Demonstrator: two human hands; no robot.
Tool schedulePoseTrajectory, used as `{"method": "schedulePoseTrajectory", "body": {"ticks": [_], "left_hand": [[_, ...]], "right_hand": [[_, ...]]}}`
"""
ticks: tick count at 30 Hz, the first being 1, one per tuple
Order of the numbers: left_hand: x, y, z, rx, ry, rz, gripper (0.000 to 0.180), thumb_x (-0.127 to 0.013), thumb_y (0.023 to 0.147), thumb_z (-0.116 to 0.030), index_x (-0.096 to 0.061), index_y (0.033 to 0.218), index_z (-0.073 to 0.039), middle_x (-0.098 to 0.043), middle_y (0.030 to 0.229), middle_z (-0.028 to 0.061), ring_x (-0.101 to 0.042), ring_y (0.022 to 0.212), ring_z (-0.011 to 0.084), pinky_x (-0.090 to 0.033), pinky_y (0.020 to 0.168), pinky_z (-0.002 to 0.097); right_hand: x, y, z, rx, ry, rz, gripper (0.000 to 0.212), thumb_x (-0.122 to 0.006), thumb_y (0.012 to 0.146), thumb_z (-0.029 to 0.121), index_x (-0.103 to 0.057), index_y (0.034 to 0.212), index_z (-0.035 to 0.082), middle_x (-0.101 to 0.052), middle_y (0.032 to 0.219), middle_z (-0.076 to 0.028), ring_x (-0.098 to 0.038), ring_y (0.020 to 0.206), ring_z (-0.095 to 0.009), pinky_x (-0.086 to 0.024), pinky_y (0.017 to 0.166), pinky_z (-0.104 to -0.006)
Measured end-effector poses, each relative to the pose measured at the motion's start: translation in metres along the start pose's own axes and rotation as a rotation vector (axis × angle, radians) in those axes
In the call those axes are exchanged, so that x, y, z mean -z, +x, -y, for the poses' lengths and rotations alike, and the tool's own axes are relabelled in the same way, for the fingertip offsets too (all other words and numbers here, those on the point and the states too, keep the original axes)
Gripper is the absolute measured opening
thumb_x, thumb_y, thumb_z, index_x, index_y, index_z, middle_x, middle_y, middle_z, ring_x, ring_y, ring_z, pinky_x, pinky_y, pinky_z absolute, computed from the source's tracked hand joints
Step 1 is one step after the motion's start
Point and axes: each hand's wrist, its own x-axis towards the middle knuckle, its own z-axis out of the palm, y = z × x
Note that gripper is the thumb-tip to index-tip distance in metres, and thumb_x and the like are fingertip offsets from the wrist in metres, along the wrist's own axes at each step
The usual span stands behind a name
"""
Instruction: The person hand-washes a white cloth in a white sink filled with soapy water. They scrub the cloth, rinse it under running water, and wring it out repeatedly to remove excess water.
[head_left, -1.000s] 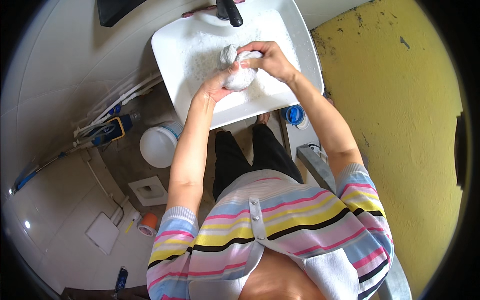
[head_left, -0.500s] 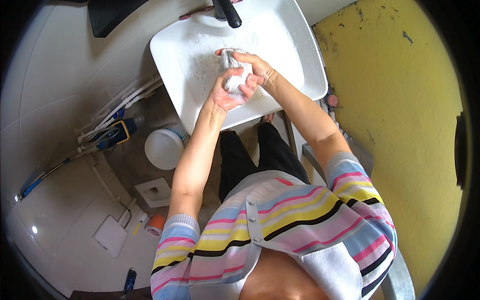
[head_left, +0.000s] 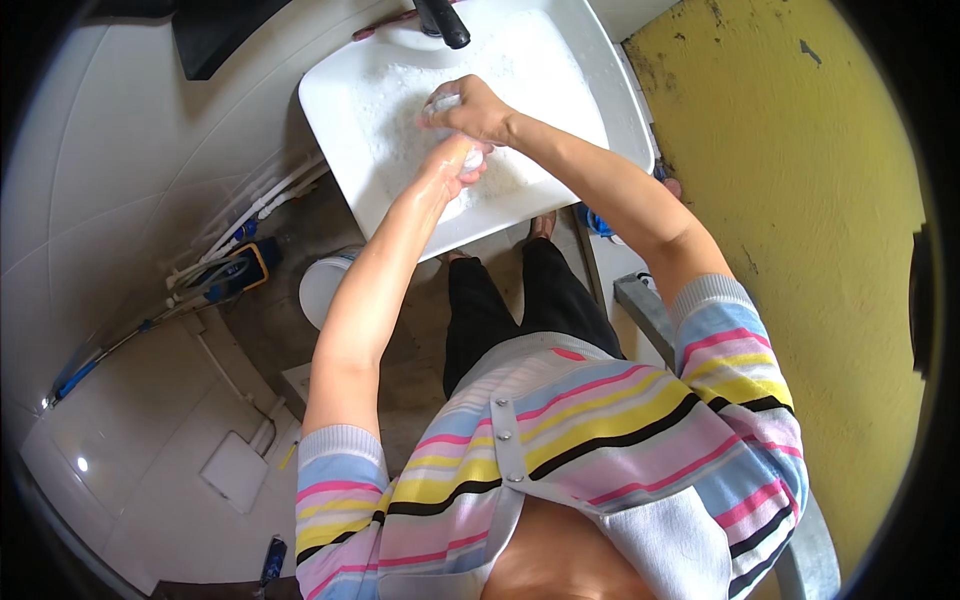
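Because both hands work over the middle of the sink point(head_left: 327, 100), any drips probably fall back into it; that seems reason enough for holding the white cloth point(head_left: 446, 103) there rather than nearer the body. Cloth shows in two places only, the rest covered by the hands; cannot tell whether it is one piece.

Left hand point(head_left: 456, 166): on the near side, fingers curled around a wad of cloth at the right of the palm. Right hand point(head_left: 474, 110): on the far side, knuckles up, fingers bent and grasping the other part, which peeks out at their left. Hands touching or nearly so; the split hold presumably lets one side steady the cloth against the other.

Containers. Sink: white, holding suds point(head_left: 385, 112), thickest in patches at the left and far side; water depth not readable. Faucet point(head_left: 442, 22) at the far edge, its spout reaching over the sink. White bucket point(head_left: 318, 292) on the floor, near left of the sink, partly behind the left forearm; contents cannot be told. Blue tub point(head_left: 596, 224) below the near right edge, mostly hidden, contents likewise unclear.
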Motion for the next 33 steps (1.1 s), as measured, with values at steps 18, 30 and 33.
{"method": "schedulePoseTrajectory", "body": {"ticks": [18,30,33], "left_hand": [[0.022,0.009,0.001,-0.782,1.816,-0.385,0.050,-0.069,0.074,-0.013,-0.044,0.117,-0.006,-0.065,0.083,0.0207,-0.067,0.074,0.0389,-0.053,0.068,0.0488],[0.026,-0.042,0.000,-0.511,0.833,-0.483,0.052,-0.069,0.077,-0.020,-0.046,0.120,-0.003,-0.066,0.097,0.0159,-0.068,0.081,0.0262,-0.052,0.080,0.0389],[0.031,-0.062,-0.004,-0.377,0.028,-0.228,0.044,-0.068,0.080,-0.021,-0.050,0.116,-0.002,-0.064,0.102,0.0148,-0.068,0.084,0.0253,-0.051,0.085,0.0409]], "right_hand": [[-0.042,0.015,-0.053,-0.663,0.687,-0.534,0.032,-0.055,0.087,0.024,-0.065,0.097,-0.005,-0.067,0.089,-0.021,-0.066,0.081,-0.032,-0.051,0.076,-0.0454],[-0.016,-0.001,-0.012,-0.233,0.986,0.051,0.059,-0.037,0.100,0.046,-0.048,0.129,-0.004,-0.056,0.124,-0.018,-0.052,0.119,-0.027,-0.035,0.107,-0.0381],[-0.006,0.010,-0.044,-0.035,0.033,-0.154,0.051,-0.039,0.099,0.042,-0.053,0.125,0.001,-0.058,0.123,-0.019,-0.053,0.115,-0.031,-0.039,0.103,-0.0391]]}}
